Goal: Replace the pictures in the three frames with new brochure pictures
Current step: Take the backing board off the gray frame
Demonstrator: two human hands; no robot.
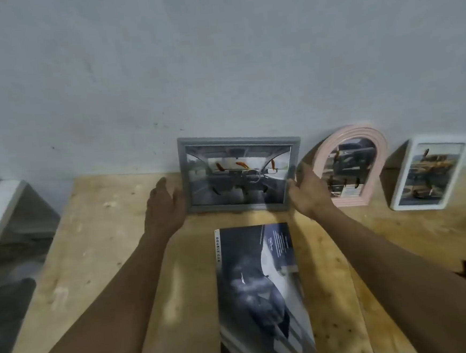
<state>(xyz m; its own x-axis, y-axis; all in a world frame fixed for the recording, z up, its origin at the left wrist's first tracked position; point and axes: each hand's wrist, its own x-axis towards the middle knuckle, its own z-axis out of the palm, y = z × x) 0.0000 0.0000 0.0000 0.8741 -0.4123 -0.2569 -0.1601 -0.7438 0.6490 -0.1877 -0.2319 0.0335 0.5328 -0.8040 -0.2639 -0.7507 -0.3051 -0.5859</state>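
In the grey frame (240, 173), a car-interior picture (239, 180).

Along far wall, left to right: rectangular frame (240, 174), arched frame (349, 165), upright frame (429, 173); brochure (262, 293) flat on table (92, 243), near.

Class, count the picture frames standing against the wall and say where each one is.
3. The grey rectangular frame stands in the middle between both hands, the pink arched frame to its right, and the white rectangular frame farthest right. None appears hidden.
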